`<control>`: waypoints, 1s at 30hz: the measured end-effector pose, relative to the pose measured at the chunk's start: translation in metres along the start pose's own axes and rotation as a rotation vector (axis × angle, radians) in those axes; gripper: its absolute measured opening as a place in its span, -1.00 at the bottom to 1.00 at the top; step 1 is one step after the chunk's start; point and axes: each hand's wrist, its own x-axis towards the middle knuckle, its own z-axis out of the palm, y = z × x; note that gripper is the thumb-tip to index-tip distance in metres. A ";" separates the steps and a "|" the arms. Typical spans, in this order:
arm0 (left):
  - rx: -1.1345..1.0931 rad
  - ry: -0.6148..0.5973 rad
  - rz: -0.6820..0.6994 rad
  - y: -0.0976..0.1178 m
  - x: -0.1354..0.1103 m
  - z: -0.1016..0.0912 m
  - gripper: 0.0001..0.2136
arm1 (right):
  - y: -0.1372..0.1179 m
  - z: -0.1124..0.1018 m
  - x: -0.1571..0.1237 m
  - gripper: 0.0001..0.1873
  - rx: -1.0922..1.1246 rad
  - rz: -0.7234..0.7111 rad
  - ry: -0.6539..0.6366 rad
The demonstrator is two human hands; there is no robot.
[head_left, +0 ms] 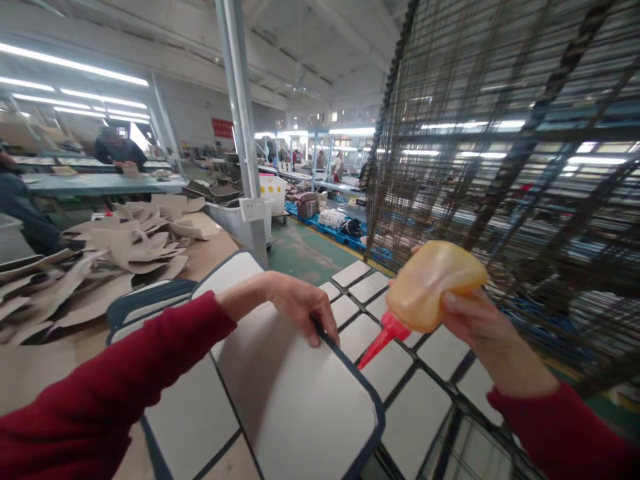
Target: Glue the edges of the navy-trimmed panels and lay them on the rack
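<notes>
My left hand (pixel 303 308) is closed on the dark-edged rim of a large white panel (pixel 305 400) with rounded corners, which it holds tilted. My right hand (pixel 473 323) is wrapped round a yellowish squeeze bottle (pixel 433 283), partly hiding it. The bottle's red pointed nozzle (pixel 380 339) aims down and left, close to the panel's dark edge. Under the held panel, more dark-edged white panels (pixel 190 413) lie on the brown worktop. To the right, several smaller white pieces (pixel 417 417) with dark borders are laid out in rows on a wire rack.
A heap of beige offcuts (pixel 125 247) covers the left of the worktop. Tall wire-mesh racks (pixel 480 133) stand at the right. A metal post (pixel 245 133) with a socket rises ahead. A co-worker (pixel 120 148) is at a far table (pixel 100 185).
</notes>
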 end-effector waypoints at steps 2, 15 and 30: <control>-0.021 -0.030 0.007 0.010 0.009 0.002 -0.74 | -0.001 0.001 -0.001 -0.54 0.023 -0.011 -0.019; -0.006 -0.206 -0.070 0.025 0.030 0.013 -0.76 | 0.010 0.001 -0.006 -0.51 0.114 0.123 -0.099; -0.073 -0.218 -0.080 0.031 0.034 0.022 -0.75 | 0.009 0.002 -0.012 -0.36 0.113 0.092 -0.080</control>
